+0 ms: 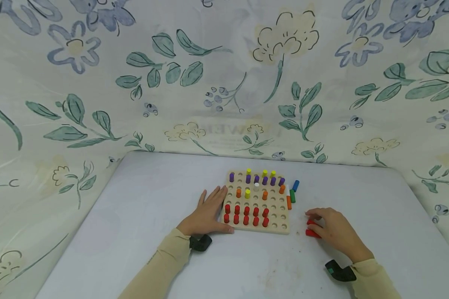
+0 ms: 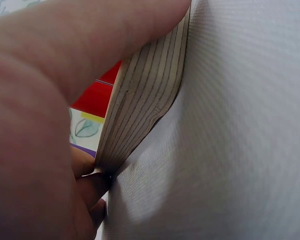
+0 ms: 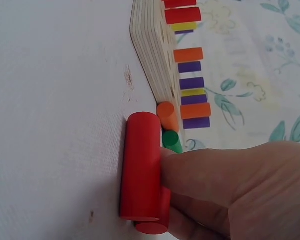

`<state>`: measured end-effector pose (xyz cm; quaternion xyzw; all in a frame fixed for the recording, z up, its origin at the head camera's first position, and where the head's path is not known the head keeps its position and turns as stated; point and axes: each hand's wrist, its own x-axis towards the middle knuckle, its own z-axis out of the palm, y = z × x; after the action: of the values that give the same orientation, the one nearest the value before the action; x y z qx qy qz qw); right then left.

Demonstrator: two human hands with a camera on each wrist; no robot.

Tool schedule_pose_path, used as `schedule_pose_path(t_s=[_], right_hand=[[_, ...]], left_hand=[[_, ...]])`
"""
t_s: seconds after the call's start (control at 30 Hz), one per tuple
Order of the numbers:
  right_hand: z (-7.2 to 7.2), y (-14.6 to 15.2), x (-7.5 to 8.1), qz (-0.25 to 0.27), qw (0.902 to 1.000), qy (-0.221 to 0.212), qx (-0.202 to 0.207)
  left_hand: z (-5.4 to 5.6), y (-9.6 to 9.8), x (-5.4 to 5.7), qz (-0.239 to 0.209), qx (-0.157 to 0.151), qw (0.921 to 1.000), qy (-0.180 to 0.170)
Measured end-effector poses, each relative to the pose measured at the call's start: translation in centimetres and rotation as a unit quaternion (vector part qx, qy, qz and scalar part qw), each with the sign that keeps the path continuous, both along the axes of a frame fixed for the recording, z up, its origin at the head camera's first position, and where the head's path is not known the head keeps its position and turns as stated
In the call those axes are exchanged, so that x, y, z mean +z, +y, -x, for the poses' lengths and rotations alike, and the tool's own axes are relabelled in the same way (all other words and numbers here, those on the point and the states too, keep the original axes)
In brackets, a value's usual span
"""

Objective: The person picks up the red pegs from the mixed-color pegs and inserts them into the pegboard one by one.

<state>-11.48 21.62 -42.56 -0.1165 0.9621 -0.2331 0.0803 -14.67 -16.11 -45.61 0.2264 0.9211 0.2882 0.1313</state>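
Note:
A wooden pegboard (image 1: 280, 207) lies on the table with rows of coloured pegs standing in its holes. My left hand (image 1: 205, 214) rests against its left side, fingers spread along the edge and thumb at the front corner. The left wrist view shows the thumb (image 2: 105, 30) across the board's layered side (image 2: 145, 90). To the right of the board, my right hand (image 1: 334, 230) pinches a red peg (image 1: 311, 222) between thumb and fingers, low at the table. A second red peg (image 3: 141, 167) lies right beside it, nearer me, next to the thumb (image 3: 205, 172).
Loose pegs lie along the board's right edge: blue (image 1: 296, 185), green (image 1: 292, 196), orange (image 1: 289, 202) and a white one (image 1: 287, 190). Two rows of red pegs (image 1: 246, 216) stand at the board's front. A floral curtain (image 1: 224, 83) hangs behind the white table (image 1: 153, 178).

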Motion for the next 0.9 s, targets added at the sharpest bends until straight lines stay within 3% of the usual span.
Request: schedule_pose_path(t_s=[0.9], right_hand=[[0.13, 0.21, -0.6, -0.022, 0.9993, 0.028, 0.014]], left_hand=[[-0.14, -0.02, 0.17, -0.005, 0.006, 0.9999, -0.007]])
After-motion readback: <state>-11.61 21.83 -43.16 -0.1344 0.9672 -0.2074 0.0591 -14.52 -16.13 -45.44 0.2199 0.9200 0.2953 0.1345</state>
